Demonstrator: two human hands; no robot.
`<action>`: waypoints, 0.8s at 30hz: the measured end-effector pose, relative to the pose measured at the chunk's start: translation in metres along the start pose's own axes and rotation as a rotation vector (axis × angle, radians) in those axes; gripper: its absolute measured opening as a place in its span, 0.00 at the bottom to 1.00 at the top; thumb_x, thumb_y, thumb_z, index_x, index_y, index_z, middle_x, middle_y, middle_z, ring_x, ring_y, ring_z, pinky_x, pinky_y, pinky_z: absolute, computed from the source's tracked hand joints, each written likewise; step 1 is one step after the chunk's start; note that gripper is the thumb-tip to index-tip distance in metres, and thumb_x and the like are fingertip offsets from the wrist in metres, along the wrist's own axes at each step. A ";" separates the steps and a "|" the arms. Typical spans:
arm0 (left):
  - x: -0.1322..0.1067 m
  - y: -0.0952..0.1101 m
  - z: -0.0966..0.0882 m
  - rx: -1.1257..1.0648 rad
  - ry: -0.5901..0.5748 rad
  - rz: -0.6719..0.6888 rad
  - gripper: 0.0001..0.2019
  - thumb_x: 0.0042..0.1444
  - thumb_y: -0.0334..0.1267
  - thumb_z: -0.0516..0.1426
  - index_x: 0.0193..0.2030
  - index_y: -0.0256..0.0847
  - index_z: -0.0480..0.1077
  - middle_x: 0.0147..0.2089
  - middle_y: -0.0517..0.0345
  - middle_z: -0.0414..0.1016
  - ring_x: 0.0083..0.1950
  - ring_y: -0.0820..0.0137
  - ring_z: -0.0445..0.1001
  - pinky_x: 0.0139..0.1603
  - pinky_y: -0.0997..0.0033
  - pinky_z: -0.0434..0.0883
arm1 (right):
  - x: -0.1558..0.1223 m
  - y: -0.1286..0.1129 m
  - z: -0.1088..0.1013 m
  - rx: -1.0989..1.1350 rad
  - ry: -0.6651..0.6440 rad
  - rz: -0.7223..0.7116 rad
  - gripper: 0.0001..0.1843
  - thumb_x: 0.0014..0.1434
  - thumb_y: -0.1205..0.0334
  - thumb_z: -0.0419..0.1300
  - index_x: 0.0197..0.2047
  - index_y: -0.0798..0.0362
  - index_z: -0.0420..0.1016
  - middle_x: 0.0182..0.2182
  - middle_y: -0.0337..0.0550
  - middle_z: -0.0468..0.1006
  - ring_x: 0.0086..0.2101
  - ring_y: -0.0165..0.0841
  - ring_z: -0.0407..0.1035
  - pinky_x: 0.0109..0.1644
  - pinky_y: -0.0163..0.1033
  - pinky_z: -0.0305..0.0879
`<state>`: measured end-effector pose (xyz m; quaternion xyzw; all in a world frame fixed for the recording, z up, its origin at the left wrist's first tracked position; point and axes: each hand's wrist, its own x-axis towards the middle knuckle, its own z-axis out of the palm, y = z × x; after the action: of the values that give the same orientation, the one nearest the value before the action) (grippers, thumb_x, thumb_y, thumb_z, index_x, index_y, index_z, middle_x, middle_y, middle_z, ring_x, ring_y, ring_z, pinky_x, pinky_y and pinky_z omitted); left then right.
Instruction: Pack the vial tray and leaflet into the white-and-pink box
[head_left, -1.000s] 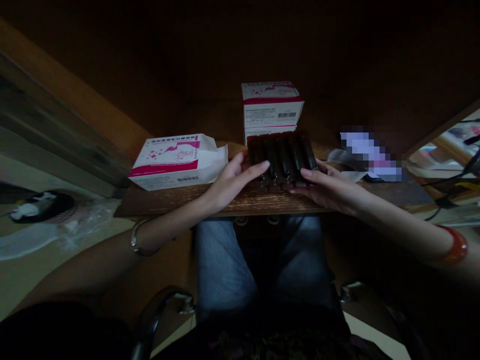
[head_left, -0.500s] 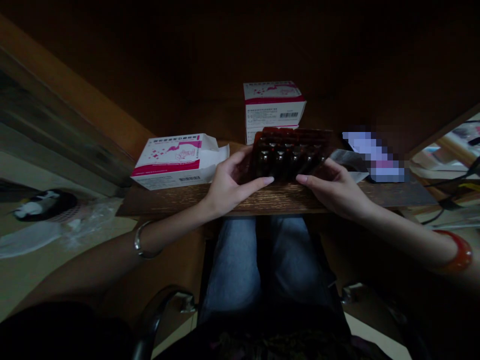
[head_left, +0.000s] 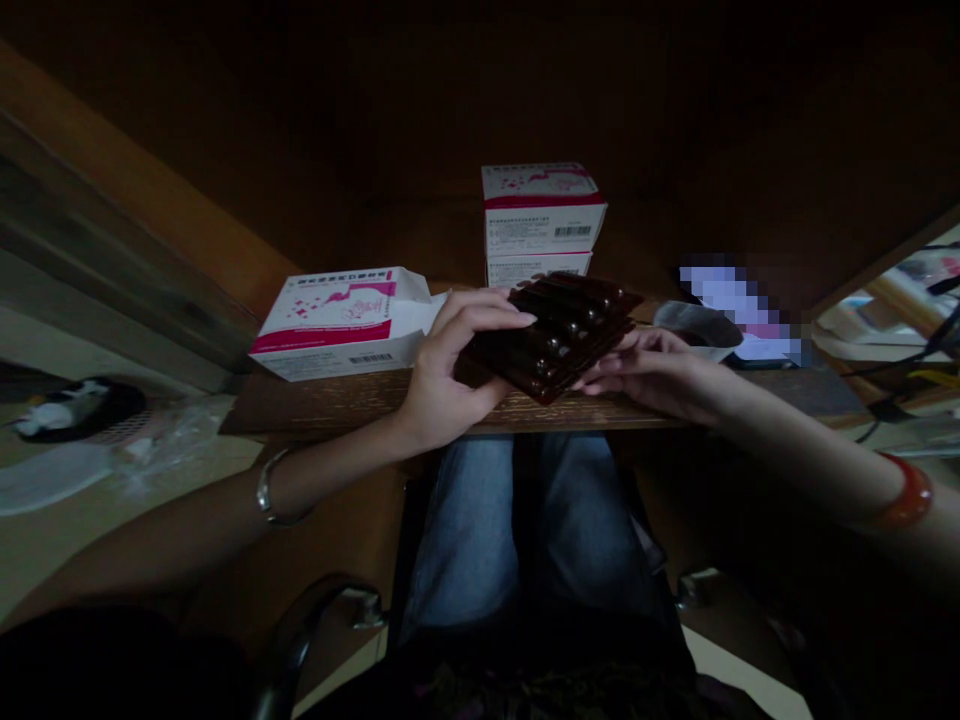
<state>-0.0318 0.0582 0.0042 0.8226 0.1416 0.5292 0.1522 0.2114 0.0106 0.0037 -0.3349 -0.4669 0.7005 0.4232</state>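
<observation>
Ridged glossy dark-brown plastic pack [head_left: 559, 330]: here it is, held up over the brown wooden counter [head_left: 352, 402] near its front edge, tilted, its tube-like bulges catching the light
Row of rounded ends: slanting from the near edge away and to the right; foreshortening hides which way the long axis lies
Bare left hand [head_left: 435, 385]: pinching the pack's left side, fingers over the top, thumb below; the pack lies directly to its right
Bare right hand [head_left: 667, 372]: fingers bent at the pack's right edge, seemingly touching; cannot tell how firmly they close
Nearer hand: neither, both are right at the pack, with the left showing the clearer hold
White-and-magenta cardboard box [head_left: 326, 320]: off to the left, lying with its open flap facing right, and the left hand sits between that flap and the pack
Stack of two white-and-magenta cardboard boxes [head_left: 541, 225]: just beyond the pack, blocking the way straight back
Crinkled grey see-through wrapper [head_left: 697, 328]: behind the right hand
Pale pixelated slab [head_left: 739, 310]: farther right, beside the wrapper
</observation>
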 end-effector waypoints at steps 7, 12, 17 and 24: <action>0.000 0.006 -0.002 0.056 -0.053 -0.005 0.18 0.53 0.31 0.62 0.49 0.56 0.72 0.59 0.58 0.66 0.64 0.60 0.63 0.68 0.50 0.58 | -0.004 -0.015 0.002 0.259 0.024 0.059 0.11 0.52 0.66 0.58 0.39 0.50 0.76 0.33 0.37 0.82 0.34 0.32 0.76 0.45 0.44 0.75; 0.000 0.007 -0.001 0.056 -0.057 -0.128 0.13 0.55 0.32 0.60 0.44 0.53 0.76 0.68 0.62 0.55 0.71 0.57 0.52 0.71 0.50 0.53 | -0.004 -0.017 0.001 0.305 -0.057 0.076 0.17 0.55 0.55 0.56 0.46 0.52 0.75 0.38 0.42 0.81 0.38 0.36 0.76 0.46 0.46 0.75; 0.002 0.014 -0.001 0.006 -0.110 -0.207 0.07 0.55 0.32 0.61 0.41 0.46 0.77 0.72 0.64 0.50 0.74 0.56 0.43 0.74 0.53 0.47 | 0.000 -0.010 0.001 0.155 0.040 0.071 0.13 0.50 0.57 0.68 0.38 0.53 0.77 0.35 0.40 0.81 0.35 0.32 0.76 0.42 0.36 0.78; 0.002 -0.002 0.009 -0.245 0.106 -0.604 0.37 0.45 0.40 0.68 0.61 0.50 0.58 0.70 0.54 0.55 0.72 0.57 0.54 0.72 0.54 0.54 | 0.004 0.001 0.002 0.121 0.229 -0.085 0.16 0.47 0.58 0.74 0.38 0.50 0.75 0.37 0.35 0.79 0.35 0.27 0.75 0.37 0.31 0.79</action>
<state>-0.0230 0.0599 0.0018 0.6903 0.3222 0.5156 0.3923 0.2075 0.0132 0.0029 -0.3664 -0.3864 0.6661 0.5223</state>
